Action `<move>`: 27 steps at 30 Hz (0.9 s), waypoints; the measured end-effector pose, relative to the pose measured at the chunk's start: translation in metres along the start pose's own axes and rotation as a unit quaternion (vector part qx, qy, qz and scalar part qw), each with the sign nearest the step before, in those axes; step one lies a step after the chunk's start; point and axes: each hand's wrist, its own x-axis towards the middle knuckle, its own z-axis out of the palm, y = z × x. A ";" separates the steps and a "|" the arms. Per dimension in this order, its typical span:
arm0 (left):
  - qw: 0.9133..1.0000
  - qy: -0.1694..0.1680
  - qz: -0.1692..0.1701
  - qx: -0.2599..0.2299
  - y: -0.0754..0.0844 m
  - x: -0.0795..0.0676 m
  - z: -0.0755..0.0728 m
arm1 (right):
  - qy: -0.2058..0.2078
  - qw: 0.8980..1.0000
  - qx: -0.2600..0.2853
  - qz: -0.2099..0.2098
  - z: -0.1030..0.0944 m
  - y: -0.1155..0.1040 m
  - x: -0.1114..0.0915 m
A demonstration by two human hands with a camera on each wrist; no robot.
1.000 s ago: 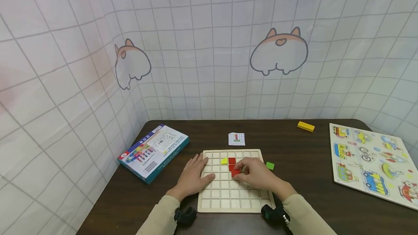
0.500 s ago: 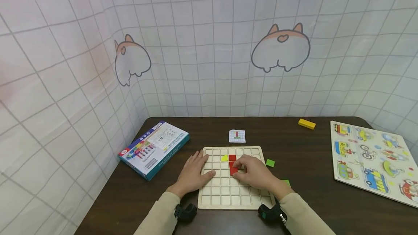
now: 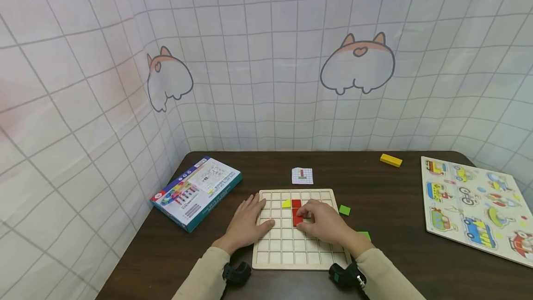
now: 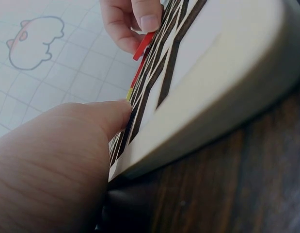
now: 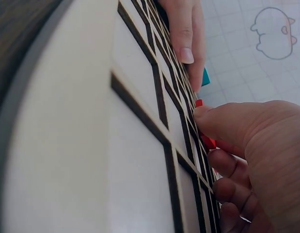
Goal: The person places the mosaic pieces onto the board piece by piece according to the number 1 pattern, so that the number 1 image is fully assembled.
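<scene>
We're pinching a red tile (image 3: 297,222) in our right hand (image 3: 324,221), six o'clock of the other red tiles (image 3: 296,203); our left hand (image 3: 245,220) is resting straight-fingered at the board's (image 3: 287,246) nine o'clock. Guessing we're seating it, probably needing a press.

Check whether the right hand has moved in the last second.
Yes, the right hand shifted slightly left against the gridded board, partly uncovering a green piece.

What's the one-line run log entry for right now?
right hand: pinches red tile | left hand: rests on board | yellow tile: on board | green tiles: off board
</scene>
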 end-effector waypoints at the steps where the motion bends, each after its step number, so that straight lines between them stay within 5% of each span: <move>1: 1.000 0.000 -0.001 0.000 0.000 0.000 0.000 | 0.000 1.000 -0.001 0.000 0.000 0.000 0.000; 27: 1.000 0.000 0.000 0.006 0.000 0.000 0.000 | -0.006 1.000 0.002 -0.011 0.000 0.004 -0.001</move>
